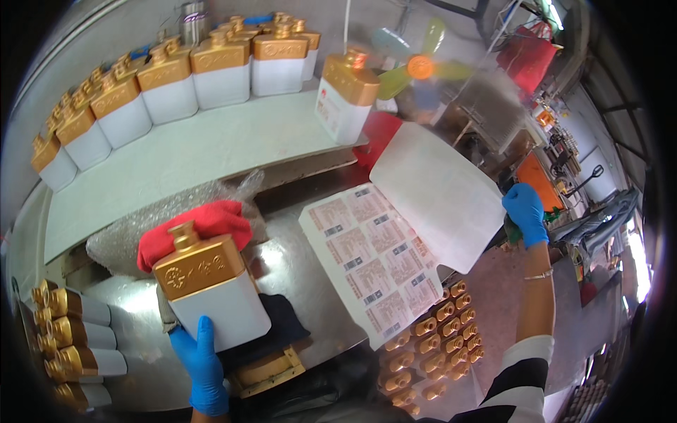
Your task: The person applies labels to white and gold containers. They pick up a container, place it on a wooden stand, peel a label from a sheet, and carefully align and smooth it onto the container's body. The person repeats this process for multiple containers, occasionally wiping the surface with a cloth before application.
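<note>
A flat white bottle [220, 310] with an embossed gold shoulder and neck leans back against a red cloth [229, 215] on the metal table. My left hand [201, 366], in a blue glove, grips its lower left edge, thumb on the white front; the other fingers are mostly hidden. To the right lies a sheet of printed labels [374, 264] in rows. A blank white sheet [437, 190] is raised at an angle beside it. My right hand [524, 213], also blue-gloved, is closed at that sheet's right corner.
Several gold-topped bottles [222, 74] line a pale shelf [190, 141], with a single bottle [345, 99] at its right end. Bubble wrap [162, 211] lies below. More bottles lie at left [81, 331] and stand low right [430, 345]. A fan [419, 67] spins behind.
</note>
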Demonstrator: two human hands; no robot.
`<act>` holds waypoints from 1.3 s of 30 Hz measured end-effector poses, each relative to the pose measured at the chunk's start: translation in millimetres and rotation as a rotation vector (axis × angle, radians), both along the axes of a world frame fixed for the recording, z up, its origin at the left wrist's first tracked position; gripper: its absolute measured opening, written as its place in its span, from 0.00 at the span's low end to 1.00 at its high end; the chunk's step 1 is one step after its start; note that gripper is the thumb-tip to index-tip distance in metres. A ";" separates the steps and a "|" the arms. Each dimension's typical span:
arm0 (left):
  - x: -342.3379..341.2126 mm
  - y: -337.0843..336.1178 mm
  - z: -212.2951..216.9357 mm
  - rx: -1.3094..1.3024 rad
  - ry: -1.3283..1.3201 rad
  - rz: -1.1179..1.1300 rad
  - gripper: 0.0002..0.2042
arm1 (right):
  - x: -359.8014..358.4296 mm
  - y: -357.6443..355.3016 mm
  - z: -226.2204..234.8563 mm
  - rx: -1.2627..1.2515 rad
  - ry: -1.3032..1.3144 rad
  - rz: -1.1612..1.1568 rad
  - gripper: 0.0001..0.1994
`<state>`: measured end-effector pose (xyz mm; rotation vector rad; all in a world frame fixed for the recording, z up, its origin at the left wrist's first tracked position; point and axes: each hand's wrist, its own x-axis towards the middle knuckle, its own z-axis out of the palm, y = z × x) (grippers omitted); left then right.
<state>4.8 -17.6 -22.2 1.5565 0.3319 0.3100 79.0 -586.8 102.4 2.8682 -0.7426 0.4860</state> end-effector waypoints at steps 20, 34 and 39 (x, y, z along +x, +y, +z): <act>-11.3 -13.6 2.9 0.788 -0.235 0.259 0.28 | -70.0 161.9 -16.7 1.271 0.632 0.683 0.07; -18.0 -164.0 -2.3 -0.254 0.415 -1.046 0.39 | -89.3 184.6 -110.8 1.435 0.663 0.638 0.10; -16.8 -175.9 -1.6 -0.176 0.469 -0.975 0.39 | -93.3 188.6 -112.2 1.384 0.594 0.662 0.11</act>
